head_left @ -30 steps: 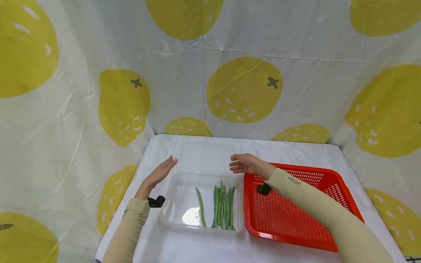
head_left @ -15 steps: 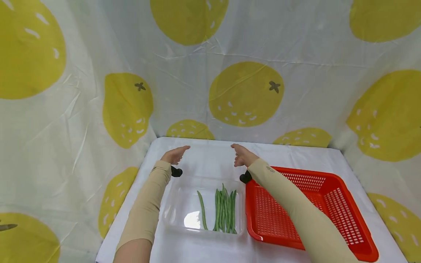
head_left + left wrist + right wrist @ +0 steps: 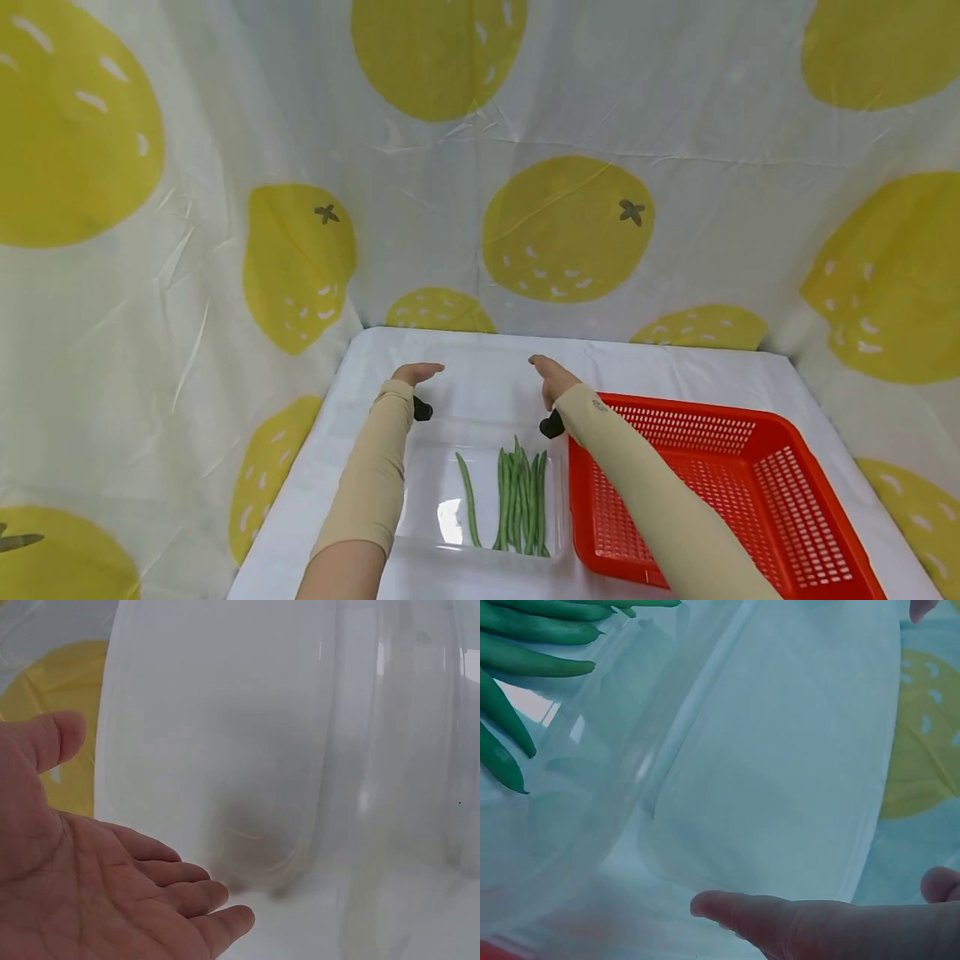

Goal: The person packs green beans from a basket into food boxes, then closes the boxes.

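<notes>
A flat translucent lid (image 3: 483,387) lies on the white cloth behind a clear plastic container (image 3: 427,500). Inside the container, several green beans (image 3: 523,504) sit bunched toward the right, and a single green bean (image 3: 469,504) lies apart on the left. My left hand (image 3: 418,374), fingers extended, hovers by the lid's left end; its palm and thumb show in the left wrist view. By the right end is my right hand (image 3: 555,382), fingers straight, seen edge-on in the right wrist view (image 3: 780,922). Neither hand holds anything. Whether fingertips touch the lid, I cannot tell.
A red perforated basket (image 3: 720,492) stands right of the container, under my right forearm. White cloth (image 3: 660,367) covers the table. A lemon-print curtain (image 3: 420,208) hangs behind and along both sides.
Both hands have moved: the left forward and rightward from beside the container, the right slightly inward, so they now face each other across the lid. The head view has tilted slightly upward.
</notes>
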Motion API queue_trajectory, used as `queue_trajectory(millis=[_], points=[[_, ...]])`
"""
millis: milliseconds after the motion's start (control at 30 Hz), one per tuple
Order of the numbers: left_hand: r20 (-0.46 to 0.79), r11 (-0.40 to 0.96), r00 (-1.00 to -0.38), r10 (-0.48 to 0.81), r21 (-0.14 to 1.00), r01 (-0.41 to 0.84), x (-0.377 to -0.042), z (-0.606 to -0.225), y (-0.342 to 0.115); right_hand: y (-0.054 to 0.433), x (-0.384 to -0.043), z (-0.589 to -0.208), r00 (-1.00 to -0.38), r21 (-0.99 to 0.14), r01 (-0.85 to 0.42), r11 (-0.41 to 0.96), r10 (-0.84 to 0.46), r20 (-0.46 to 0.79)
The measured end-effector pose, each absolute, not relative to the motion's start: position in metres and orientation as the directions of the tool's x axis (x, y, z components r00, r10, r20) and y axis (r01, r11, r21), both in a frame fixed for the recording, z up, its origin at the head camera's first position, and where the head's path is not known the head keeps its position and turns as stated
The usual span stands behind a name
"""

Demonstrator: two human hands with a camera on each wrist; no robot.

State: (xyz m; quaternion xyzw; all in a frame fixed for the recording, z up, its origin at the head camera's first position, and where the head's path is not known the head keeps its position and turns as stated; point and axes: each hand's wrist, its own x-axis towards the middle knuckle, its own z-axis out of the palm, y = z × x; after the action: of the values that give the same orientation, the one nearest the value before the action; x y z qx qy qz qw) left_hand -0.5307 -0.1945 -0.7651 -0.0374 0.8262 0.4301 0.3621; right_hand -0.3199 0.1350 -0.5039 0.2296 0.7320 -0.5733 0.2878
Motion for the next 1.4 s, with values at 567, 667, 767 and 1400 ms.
queue_trajectory(millis=[567, 667, 767, 1400], points=[[-0.576, 0.616, -0.793, 0.200, 0.703, -0.355, -0.427, -0.629, -0.179, 0.126, -0.317, -0.509, -0.735, -0.733, 0.677, 0.061, 0.017, -0.677], [-0.545, 0.578, -0.823, 0.161, 0.728, -0.370, -0.382, -0.566, -0.168, 0.124, -0.313, -0.502, -0.776, -0.776, 0.631, 0.009, -0.015, -0.631], [-0.480, 0.521, -0.869, 0.119, 0.776, -0.357, -0.353, -0.520, -0.162, 0.126, -0.308, -0.493, -0.805, -0.801, 0.592, -0.092, -0.037, -0.591], [-0.089, -0.393, -0.964, 0.250, 0.901, -0.185, -0.276, -0.466, -0.187, 0.139, -0.216, -0.446, -0.881, -0.816, 0.473, -0.334, -0.216, -0.422]])
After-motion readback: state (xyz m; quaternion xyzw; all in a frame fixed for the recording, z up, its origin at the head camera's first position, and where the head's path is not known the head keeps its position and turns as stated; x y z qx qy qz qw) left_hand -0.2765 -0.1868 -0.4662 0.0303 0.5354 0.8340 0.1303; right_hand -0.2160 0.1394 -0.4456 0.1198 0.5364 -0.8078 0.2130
